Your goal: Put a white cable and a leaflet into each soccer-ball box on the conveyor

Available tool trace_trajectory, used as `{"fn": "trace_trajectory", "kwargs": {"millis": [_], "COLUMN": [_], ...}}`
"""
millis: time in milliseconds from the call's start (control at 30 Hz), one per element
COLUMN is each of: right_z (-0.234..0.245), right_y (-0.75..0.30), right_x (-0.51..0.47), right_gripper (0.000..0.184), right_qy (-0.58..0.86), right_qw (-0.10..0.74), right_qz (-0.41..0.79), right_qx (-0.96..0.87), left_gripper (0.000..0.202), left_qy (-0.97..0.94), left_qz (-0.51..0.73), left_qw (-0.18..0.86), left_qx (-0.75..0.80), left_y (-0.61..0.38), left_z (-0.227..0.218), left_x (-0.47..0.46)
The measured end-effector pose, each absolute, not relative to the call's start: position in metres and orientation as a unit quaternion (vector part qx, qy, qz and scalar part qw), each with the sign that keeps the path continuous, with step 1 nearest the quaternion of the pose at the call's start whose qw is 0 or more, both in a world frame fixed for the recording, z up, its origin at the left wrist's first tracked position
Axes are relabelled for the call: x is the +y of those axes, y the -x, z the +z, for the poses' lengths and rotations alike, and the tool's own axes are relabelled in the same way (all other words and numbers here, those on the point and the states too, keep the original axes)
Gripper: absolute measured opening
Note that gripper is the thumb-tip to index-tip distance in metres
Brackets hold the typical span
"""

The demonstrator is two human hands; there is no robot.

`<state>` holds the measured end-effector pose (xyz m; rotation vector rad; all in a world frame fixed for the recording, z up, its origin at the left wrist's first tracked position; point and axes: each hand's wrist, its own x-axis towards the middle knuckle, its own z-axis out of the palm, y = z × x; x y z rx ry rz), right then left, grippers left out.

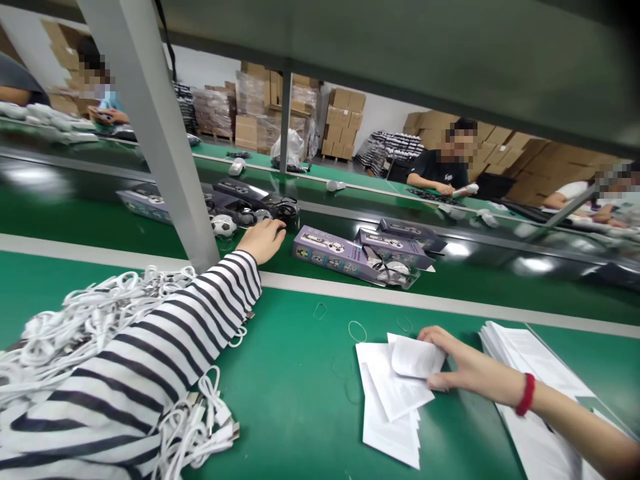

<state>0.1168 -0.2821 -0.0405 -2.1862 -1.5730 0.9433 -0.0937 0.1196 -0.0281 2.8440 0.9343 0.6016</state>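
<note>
My left hand (pixel 263 241) reaches over the conveyor, fingers stretched out, beside a clear-ended product box (pixel 245 195) with black cord and a small football-patterned ball (pixel 223 226). I cannot make out anything in its fingers. To its right lie purple printed boxes (pixel 333 250), the nearest with cord and a clear part showing at its end. My right hand (pixel 453 363), with a red band at the wrist, pinches a folded white leaflet (pixel 417 355) between thumb and fingers. Beneath it, more white leaflets (pixel 387 420) lie fanned on the green bench.
Bundled white USB cables (pixel 95 327) are heaped at the left, under my sleeve. Stacked white papers (pixel 530 373) lie at the right, and thin rubber bands (pixel 357 331) in the middle. A grey post (pixel 155 127) rises by my left arm. Co-workers (pixel 443 167) sit across the conveyor.
</note>
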Motion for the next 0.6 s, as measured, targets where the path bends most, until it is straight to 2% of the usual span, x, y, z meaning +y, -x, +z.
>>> {"fn": "trace_trajectory", "kwargs": {"millis": [200, 367, 500, 600], "right_z": [-0.049, -0.030, 0.006, 0.019], "right_y": [-0.121, -0.143, -0.198, -0.238], "right_x": [-0.277, -0.265, -0.227, -0.190], "right_gripper": [0.047, 0.046, 0.048, 0.052], "right_qy": [0.816, 0.769, 0.815, 0.865], "right_qw": [0.055, 0.142, 0.229, 0.162], "right_qz": [0.288, 0.330, 0.261, 0.265], "right_qx": [-0.499, -0.529, -0.465, -0.394], "left_gripper": [0.038, 0.040, 0.043, 0.047], "left_qy": [-0.932, -0.935, -0.945, -0.953], "left_qz": [0.200, 0.192, 0.170, 0.165], "left_qw": [0.044, 0.052, 0.057, 0.071], "left_qx": [0.300, 0.295, 0.275, 0.246], "left_y": [0.093, 0.090, 0.087, 0.085], "left_z": [-0.033, -0.038, -0.042, -0.046], "left_x": [0.118, 0.111, 0.107, 0.103]}}
